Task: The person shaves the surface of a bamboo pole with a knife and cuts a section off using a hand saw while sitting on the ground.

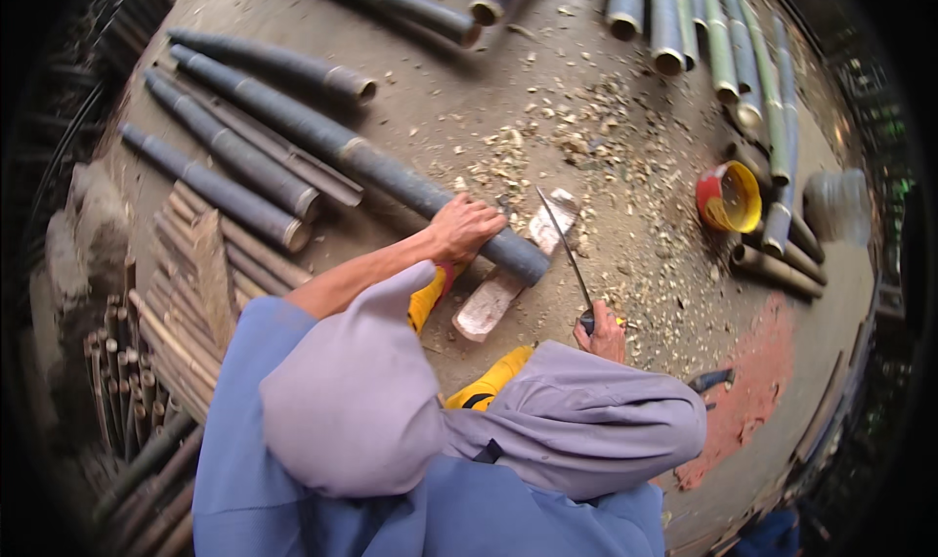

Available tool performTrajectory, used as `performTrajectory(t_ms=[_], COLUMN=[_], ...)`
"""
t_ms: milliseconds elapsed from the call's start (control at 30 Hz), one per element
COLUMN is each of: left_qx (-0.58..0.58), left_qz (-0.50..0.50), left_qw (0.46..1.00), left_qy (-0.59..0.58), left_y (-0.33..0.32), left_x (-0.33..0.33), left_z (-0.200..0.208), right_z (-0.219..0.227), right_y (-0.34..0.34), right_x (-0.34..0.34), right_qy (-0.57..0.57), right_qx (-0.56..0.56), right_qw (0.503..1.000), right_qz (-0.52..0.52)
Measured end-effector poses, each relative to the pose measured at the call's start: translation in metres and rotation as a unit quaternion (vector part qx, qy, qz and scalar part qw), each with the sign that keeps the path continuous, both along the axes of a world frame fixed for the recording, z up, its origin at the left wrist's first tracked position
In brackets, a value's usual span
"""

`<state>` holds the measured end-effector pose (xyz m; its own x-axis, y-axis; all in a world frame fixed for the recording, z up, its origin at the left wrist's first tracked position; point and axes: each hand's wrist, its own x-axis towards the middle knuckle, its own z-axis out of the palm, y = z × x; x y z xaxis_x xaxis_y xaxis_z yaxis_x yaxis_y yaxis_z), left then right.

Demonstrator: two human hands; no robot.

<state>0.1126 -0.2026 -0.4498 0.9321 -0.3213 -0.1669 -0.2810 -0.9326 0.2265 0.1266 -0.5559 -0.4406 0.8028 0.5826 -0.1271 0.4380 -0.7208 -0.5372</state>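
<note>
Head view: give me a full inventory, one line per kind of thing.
long bamboo pole: one, dark grey, centre, crossing over the block
block: one, pinkish-white, under the pole's near end
long-bladed tool: one, dark blade, right hand
other dark poles: several, grey, left and top
green and bluish poles: several, upper right
thin stalks: many, tan, lower left
bucket: one, red and yellow, right
container: one, translucent, far right
chips: many, pale, floor
patch: one, reddish, right floor
trousers: one pair, greyish purple, bottom
footwear: two, yellow, below the block
left hand: one, bare, on the long pole
right hand: one, bare, around the tool's handle
</note>
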Motion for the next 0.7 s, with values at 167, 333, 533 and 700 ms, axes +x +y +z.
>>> performTrajectory(t_ms=[167, 333, 533, 700], left_qx=[-0.009, -0.012, -0.029, 0.009], left_qz=[0.038, 0.027, -0.044, 0.001], left_qw=[0.997, 0.999, 0.997, 0.994], left_qy=[-0.074, 0.025, -0.051, 0.105], left_y=[0.002, 0.001, 0.015, 0.053], left_x=[-0.014, -0.014, -0.016, -0.003], left_z=[-0.028, -0.015, -0.035, -0.011], right_z=[-0.036, -0.025, -0.034, -0.016], right_y=[0.026, 0.016, 0.016, 0.018], right_x=[-0.005, -0.01, -0.017, -0.014], right_qy=[0.038, 0.054, 0.107, 0.097], right_qx=[-0.036, -0.066, -0.092, -0.054], right_qw=[0.999, 0.995, 0.99, 0.994], right_qz=[0.015, 0.056, 0.012, -0.01])
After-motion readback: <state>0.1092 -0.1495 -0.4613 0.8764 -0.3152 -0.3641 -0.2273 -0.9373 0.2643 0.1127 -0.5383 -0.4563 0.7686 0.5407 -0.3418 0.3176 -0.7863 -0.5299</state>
